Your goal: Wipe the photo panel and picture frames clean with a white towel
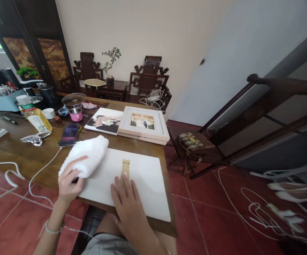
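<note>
A white board (145, 184), the back of a picture frame, lies flat at the near edge of the wooden table (140, 145), with a small brass hanger (125, 167) on it. My right hand (126, 202) rests flat on the board, fingers stretched out and touching the hanger's lower end. My left hand (69, 179) grips a folded white towel (85, 156) that lies over the board's left corner.
A framed photo (143, 124) lies on an unframed print (104, 121) behind the board. A bottle (35, 117), pink cup (76, 114), phone (68, 134) and cables clutter the table's left. A small stool with a bag (193, 141) stands right, over red tiles.
</note>
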`<move>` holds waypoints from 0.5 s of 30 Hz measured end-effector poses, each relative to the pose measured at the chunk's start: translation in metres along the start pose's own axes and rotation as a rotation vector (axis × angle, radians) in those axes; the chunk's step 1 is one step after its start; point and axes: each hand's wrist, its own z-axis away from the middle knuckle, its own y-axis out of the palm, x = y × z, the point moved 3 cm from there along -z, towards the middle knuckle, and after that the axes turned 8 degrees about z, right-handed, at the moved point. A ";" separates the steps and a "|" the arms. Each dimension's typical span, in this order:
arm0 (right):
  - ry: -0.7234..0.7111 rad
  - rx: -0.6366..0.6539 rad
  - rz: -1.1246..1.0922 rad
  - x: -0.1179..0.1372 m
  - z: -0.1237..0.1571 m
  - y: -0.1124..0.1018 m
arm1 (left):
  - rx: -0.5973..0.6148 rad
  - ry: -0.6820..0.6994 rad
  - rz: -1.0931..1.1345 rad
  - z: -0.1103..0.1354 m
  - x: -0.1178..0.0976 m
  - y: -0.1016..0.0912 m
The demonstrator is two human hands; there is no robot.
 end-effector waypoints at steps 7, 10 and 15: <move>-0.011 -0.323 0.186 0.010 0.031 -0.002 | -0.111 -0.300 0.151 0.005 0.033 -0.008; -0.165 -0.301 0.223 -0.003 0.040 -0.021 | -0.004 -0.354 0.205 0.004 0.036 -0.004; -0.377 -0.216 0.238 -0.041 0.040 -0.075 | 0.089 -0.375 0.283 0.006 0.034 0.000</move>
